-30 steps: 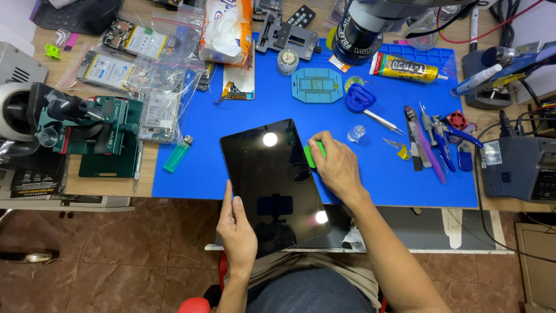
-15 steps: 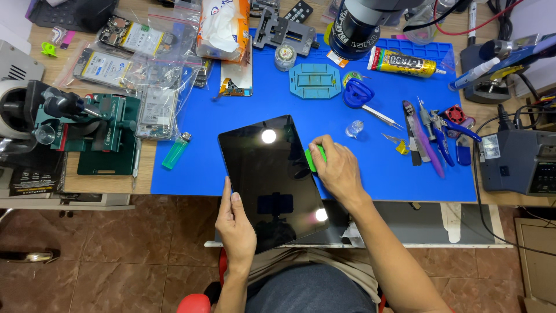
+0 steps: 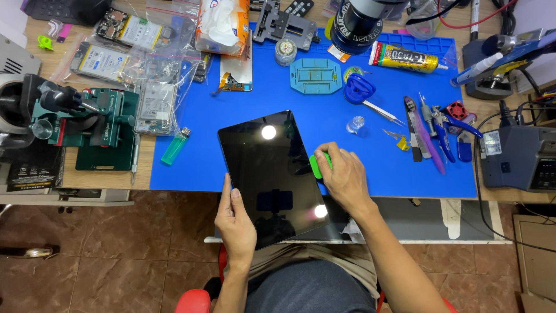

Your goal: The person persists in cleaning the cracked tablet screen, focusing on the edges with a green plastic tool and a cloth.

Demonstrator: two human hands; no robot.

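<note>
Setting: a cluttered repair bench is seen from above, with a blue work mat (image 3: 347,168) spread across a wooden tabletop
Tablet: a dark tablet (image 3: 271,174) with a glossy black screen is laid tilted on the mat's near edge, its lower part overhanging the bench above the person's lap; two ceiling lights are mirrored in the glass
Left hand: the left hand (image 3: 234,220) is closed around the tablet's lower left edge, thumb laid on the glass, fingers tucked out of sight beneath
Right hand: the right hand (image 3: 344,177) is curled at the tablet's right edge, fingers pressed together around a green plastic pry tool (image 3: 316,165)
Pry tool: the tool is held against the tablet's right side, about halfway along; whether its tip is under the glass cannot be told
Near left: a green lighter (image 3: 175,146) is placed at the mat's left border, beside a green bench vice (image 3: 95,124)
Far left: circuit boards in clear plastic bags (image 3: 139,52) are piled on the wood
Centre rear: a blue square fixture plate (image 3: 313,75) and a blue suction cup (image 3: 359,93) are set on the mat
Rear right: a yellow glue tube (image 3: 405,58) is laid flat near the mat's far edge
Right: tweezers, a purple spudger and blue-handled pliers (image 3: 449,130) are lined up on the mat, next to a grey soldering station (image 3: 518,156)
</note>
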